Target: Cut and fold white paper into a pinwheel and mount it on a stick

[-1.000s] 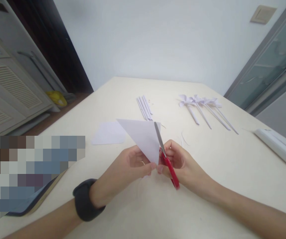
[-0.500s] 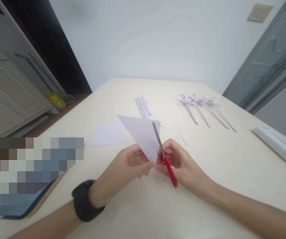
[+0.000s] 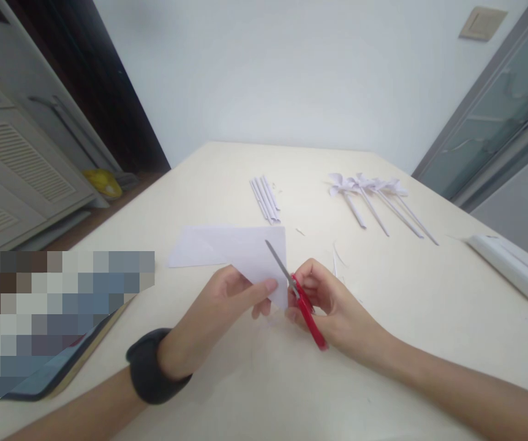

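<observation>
Desk [image 3: 185, 196]: pale; far edge meets the wall, side edges flare outward; room to move between the rolls and left edge.
Left hand [image 3: 220, 300]: grip pinching the held paper, thumb on top.
Right hand [image 3: 328, 300]: grip closed around the scissors' handles.
White case [image 3: 516, 269]: one, long, by the right edge.
Pinwheels [image 3: 359, 185]: four, paper, in a row towards the far-right corner.
Flat sheet [image 3: 195, 248]: one, white, lying towards the left edge, partly behind the held paper.
Held paper [image 3: 255, 248]: one, white, raised mid-desk, straight right side, bottom narrowing.
Scissors [image 3: 304, 303]: one, red-handled, blades slanting across the held paper.
Rolls [image 3: 266, 199]: about four, white, side by side, nearer the far edge.
Scraps [image 3: 300, 232]: several slivers.
</observation>
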